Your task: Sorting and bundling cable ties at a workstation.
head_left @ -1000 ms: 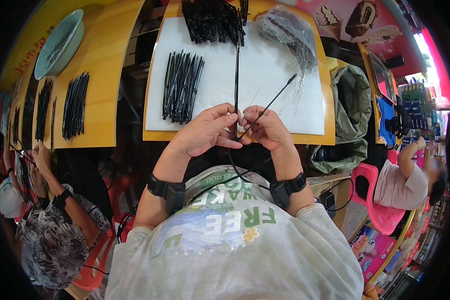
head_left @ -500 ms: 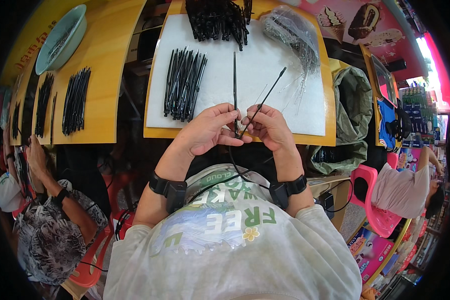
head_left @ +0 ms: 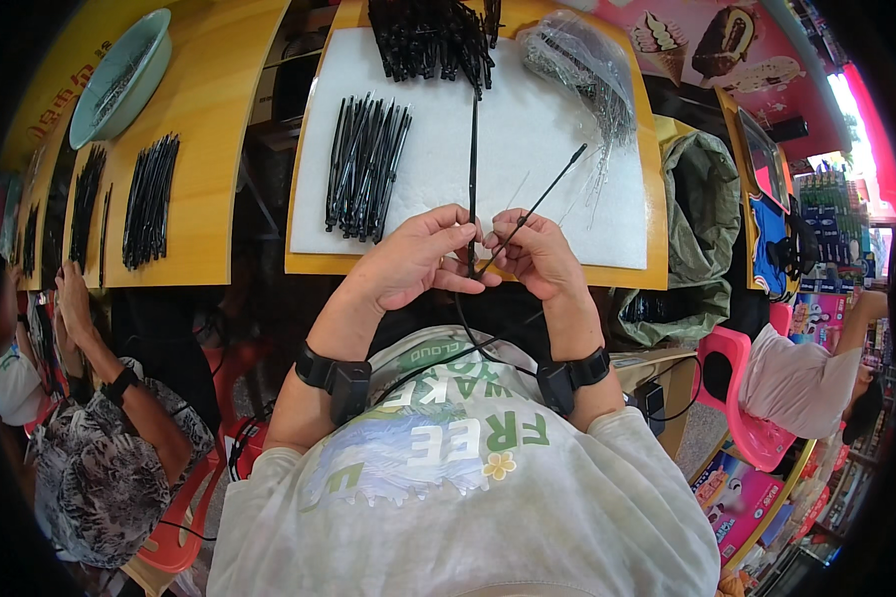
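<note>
My left hand (head_left: 413, 257) is closed round a long, thin black rod (head_left: 474, 149) that points away over the table, its far end overlapping a black bundle. In the fingers of my right hand (head_left: 543, 254) is a thinner black rod (head_left: 553, 189) with a small knob at its tip, slanting up to the right. The lower ends of the two rods meet between my hands. A fine wire (head_left: 520, 186) sticks up by my right fingers; whether I grip it I cannot tell. Left of the rods lies a pile of similar black rods (head_left: 368, 169) on the white sheet (head_left: 438, 129).
A larger black bundle (head_left: 433, 40) lies at the far edge, beside a clear bag (head_left: 582, 65) of thin metal wires. At left, another table (head_left: 204, 149) bears more rods and a pale green basin (head_left: 124, 80); a co-worker's hand (head_left: 75, 303) is near it. A green sack (head_left: 702, 209) stands right.
The long rod in my left hand has tilted slightly right, its tip now against the far bundle. The thinner rod has dipped a little to the right. My hands have barely moved.
</note>
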A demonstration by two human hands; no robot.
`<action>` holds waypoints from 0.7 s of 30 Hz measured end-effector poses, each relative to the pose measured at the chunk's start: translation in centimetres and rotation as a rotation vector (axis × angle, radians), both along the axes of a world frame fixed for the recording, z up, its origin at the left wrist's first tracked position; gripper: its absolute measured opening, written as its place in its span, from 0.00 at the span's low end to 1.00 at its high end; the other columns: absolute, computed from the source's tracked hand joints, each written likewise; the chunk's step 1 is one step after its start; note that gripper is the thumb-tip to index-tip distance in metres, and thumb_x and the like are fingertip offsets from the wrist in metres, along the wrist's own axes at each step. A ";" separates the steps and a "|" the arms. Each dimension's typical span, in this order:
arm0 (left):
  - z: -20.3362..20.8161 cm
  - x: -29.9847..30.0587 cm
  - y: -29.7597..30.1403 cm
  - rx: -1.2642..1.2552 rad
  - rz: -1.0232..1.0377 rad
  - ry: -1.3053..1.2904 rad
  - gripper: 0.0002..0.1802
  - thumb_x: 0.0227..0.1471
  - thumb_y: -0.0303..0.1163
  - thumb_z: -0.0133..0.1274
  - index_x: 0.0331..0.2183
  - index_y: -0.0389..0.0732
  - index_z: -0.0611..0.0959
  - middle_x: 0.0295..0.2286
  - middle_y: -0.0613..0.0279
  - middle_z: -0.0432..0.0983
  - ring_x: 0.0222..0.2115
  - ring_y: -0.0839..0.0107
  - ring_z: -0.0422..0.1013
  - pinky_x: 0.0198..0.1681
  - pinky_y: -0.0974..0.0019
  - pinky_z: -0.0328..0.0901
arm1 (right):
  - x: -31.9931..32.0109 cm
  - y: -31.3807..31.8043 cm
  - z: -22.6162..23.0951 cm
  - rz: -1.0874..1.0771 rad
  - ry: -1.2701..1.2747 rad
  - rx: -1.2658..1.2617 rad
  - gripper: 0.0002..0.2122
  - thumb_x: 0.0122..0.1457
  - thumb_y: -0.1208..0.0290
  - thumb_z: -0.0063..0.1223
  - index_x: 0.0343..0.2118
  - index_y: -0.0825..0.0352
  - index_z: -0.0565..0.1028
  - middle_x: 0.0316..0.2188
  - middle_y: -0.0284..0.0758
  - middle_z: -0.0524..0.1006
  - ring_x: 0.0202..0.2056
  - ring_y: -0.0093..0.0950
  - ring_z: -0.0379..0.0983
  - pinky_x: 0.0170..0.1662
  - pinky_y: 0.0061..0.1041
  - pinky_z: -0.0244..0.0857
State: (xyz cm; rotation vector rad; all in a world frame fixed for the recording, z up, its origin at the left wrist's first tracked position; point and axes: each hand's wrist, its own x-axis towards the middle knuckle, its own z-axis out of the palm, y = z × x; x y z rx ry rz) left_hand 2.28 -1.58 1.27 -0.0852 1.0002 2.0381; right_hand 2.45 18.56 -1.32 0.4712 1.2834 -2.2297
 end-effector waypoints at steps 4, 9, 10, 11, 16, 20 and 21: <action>-0.2 0.0 0.1 -0.051 0.062 0.007 0.09 0.57 0.31 0.45 0.38 0.38 0.70 0.35 0.59 0.73 0.34 0.61 0.76 0.36 0.68 0.74 | 0.3 -0.1 0.0 -0.096 0.061 0.014 0.03 0.54 0.77 0.51 0.31 0.69 0.73 0.24 0.37 0.77 0.22 0.20 0.72 0.26 0.15 0.68; -0.8 0.2 0.3 -0.213 0.019 0.172 0.09 0.53 0.28 0.50 0.37 0.37 0.71 0.32 0.62 0.71 0.33 0.67 0.75 0.37 0.70 0.72 | 0.9 -1.1 1.8 -0.157 0.428 0.241 0.05 0.55 0.77 0.49 0.33 0.71 0.73 0.26 0.36 0.77 0.24 0.18 0.72 0.29 0.15 0.66; -0.5 0.1 0.3 -0.224 0.000 0.175 0.09 0.52 0.27 0.51 0.37 0.37 0.72 0.31 0.63 0.70 0.32 0.68 0.75 0.37 0.70 0.72 | 0.9 -1.1 2.2 -0.146 0.427 0.220 0.05 0.55 0.77 0.49 0.34 0.71 0.73 0.26 0.35 0.77 0.24 0.18 0.71 0.30 0.15 0.65; -0.4 0.1 0.3 -0.223 0.000 0.182 0.09 0.52 0.27 0.51 0.37 0.37 0.72 0.31 0.63 0.70 0.32 0.68 0.75 0.37 0.70 0.72 | 0.9 -1.1 2.6 -0.135 0.426 0.199 0.06 0.56 0.76 0.49 0.35 0.72 0.74 0.26 0.35 0.78 0.25 0.17 0.71 0.30 0.15 0.64; -0.1 0.4 0.5 -0.258 0.045 0.215 0.06 0.52 0.26 0.50 0.35 0.37 0.73 0.31 0.65 0.69 0.33 0.68 0.75 0.38 0.69 0.72 | 0.9 -1.0 3.8 -0.079 0.446 0.360 0.07 0.56 0.75 0.50 0.36 0.71 0.74 0.27 0.35 0.78 0.25 0.17 0.72 0.29 0.15 0.64; -0.1 0.4 0.4 -0.212 0.062 0.153 0.06 0.53 0.26 0.50 0.34 0.37 0.73 0.31 0.65 0.69 0.33 0.68 0.74 0.38 0.69 0.72 | 0.8 -0.4 3.1 -0.153 0.402 0.335 0.07 0.56 0.74 0.51 0.36 0.71 0.74 0.27 0.35 0.78 0.26 0.17 0.72 0.30 0.15 0.66; -0.2 0.5 0.3 -0.207 0.049 0.149 0.06 0.53 0.26 0.50 0.34 0.37 0.73 0.31 0.65 0.69 0.34 0.68 0.74 0.38 0.69 0.71 | 0.9 -0.3 3.0 -0.154 0.406 0.335 0.07 0.56 0.74 0.51 0.36 0.71 0.74 0.27 0.35 0.78 0.26 0.17 0.72 0.30 0.15 0.66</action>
